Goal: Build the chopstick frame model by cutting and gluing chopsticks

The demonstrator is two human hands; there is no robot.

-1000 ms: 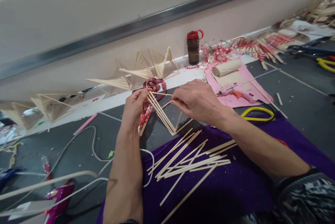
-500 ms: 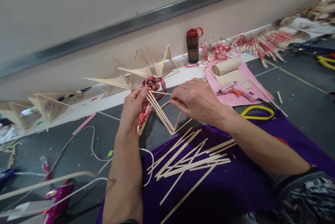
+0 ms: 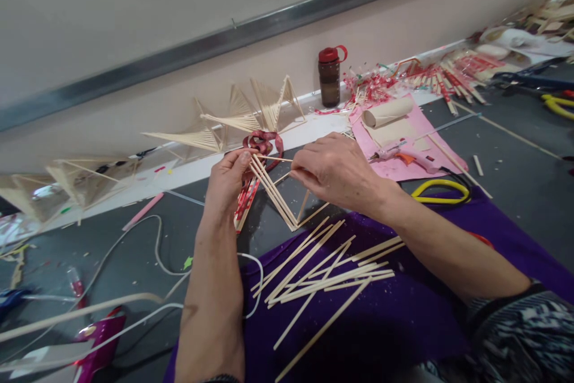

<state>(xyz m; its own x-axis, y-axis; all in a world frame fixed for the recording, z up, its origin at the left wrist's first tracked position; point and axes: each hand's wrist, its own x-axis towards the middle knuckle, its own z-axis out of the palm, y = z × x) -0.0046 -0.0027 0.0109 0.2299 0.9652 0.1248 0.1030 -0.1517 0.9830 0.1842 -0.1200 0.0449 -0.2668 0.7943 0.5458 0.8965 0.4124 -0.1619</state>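
Between my hands stands a small frame of thin wooden sticks (image 3: 274, 193), with several sticks side by side slanting down to a low corner. My left hand (image 3: 229, 177) pinches the frame's upper left corner between thumb and fingers. My right hand (image 3: 334, 165) is closed around the right part of the frame, where the fingers cover the stick ends. Below, loose wooden sticks (image 3: 314, 281) lie crossed on a purple cloth (image 3: 359, 335). Red patterned chopstick sleeves (image 3: 244, 207) and a dark red ribbon (image 3: 269, 143) are just behind my left hand.
Finished stick structures (image 3: 264, 108) line the wall ledge. A bottle with a red lid (image 3: 329, 77) stands at the back. Right of my hands are a pink glue gun (image 3: 410, 155) and yellow-handled tool (image 3: 442, 190). A magenta glue gun (image 3: 101, 341) and white cord (image 3: 159, 245) lie left.
Almost nothing differs. Both hands keep their hold on the stick frame, and the whole view has shifted very slightly.
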